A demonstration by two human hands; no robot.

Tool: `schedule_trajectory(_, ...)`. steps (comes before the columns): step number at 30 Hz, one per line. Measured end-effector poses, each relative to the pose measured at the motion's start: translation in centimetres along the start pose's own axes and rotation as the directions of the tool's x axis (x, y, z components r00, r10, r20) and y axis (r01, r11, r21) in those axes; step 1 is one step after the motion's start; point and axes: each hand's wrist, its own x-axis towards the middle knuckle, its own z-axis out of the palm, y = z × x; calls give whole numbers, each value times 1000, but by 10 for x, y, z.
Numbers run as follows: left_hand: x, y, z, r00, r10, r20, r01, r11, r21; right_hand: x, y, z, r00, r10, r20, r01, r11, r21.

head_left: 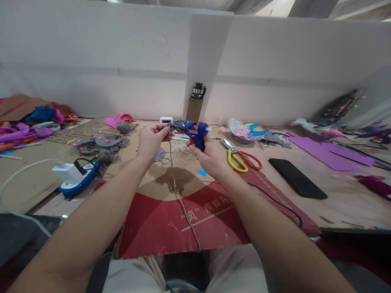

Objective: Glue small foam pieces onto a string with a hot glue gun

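My right hand (210, 156) is wrapped round the handle of a blue hot-glue gun (192, 129), whose nozzle points left and whose red light is on. My left hand (151, 140) is closed in a pinch just left of the nozzle, holding the top of a grey yarn strand (180, 195). The strand hangs down and trails over the red and tan cardboard sheet (171, 228) towards me. The gun's black cord (275, 201) runs off to the right over the cardboard.
Yellow and red scissors (241, 158) and a black phone (297, 178) lie right of my hands. A blue device with a white plug (76, 177) sits left. Grey felt pieces and yarn balls (102, 144), a bottle (195, 101), purple sheets (332, 152) and coloured scraps line the back.
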Motion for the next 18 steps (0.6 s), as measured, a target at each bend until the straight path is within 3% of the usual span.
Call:
schedule_trajectory(7,2,-2,0,1000,-21,3,21,999,-39,-2,-6,-1,1000,-1,-18,-2,989,-146)
schedule_trajectory(18,2,-4,1,1000,-14,23,16,997,-70,-1,-3,2,998,-50,-39,46,994,-100)
